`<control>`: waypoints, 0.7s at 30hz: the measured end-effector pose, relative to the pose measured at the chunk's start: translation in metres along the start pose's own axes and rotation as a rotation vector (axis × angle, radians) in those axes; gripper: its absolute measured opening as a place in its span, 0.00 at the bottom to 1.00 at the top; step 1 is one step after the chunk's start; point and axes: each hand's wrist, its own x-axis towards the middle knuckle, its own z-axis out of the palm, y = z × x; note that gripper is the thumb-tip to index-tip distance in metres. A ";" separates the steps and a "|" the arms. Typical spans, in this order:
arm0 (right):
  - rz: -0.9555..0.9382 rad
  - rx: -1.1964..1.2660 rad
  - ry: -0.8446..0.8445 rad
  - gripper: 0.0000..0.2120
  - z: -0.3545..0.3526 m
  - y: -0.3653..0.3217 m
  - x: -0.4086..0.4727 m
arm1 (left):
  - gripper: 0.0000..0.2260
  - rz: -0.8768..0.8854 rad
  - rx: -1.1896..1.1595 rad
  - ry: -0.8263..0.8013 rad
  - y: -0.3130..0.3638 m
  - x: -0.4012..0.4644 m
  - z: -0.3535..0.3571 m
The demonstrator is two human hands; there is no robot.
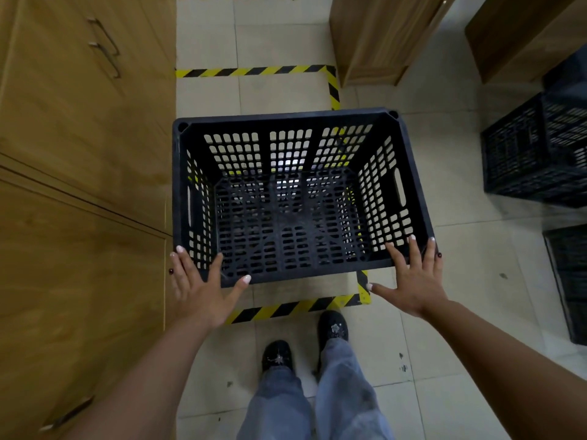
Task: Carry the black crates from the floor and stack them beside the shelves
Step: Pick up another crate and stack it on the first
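Observation:
An empty black perforated crate stands open side up in front of me, inside a floor area marked with yellow-and-black tape. My left hand lies with fingers spread on the crate's near left corner. My right hand lies spread on the near right corner. Neither hand is closed around the rim or in the handle slots. Two more black crates stand on the floor at the right edge.
Wooden cabinets with metal handles run along the left, right beside the crate. Other wooden units stand at the back and back right. My feet are on the tiled floor just behind the near tape line.

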 end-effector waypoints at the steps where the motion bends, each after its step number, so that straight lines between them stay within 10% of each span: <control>1: 0.003 -0.003 -0.006 0.54 0.000 -0.001 -0.001 | 0.42 0.003 -0.001 -0.005 -0.001 0.000 -0.001; 21: 0.021 0.059 -0.004 0.53 0.007 -0.005 -0.008 | 0.41 0.030 0.067 0.052 -0.008 0.008 0.002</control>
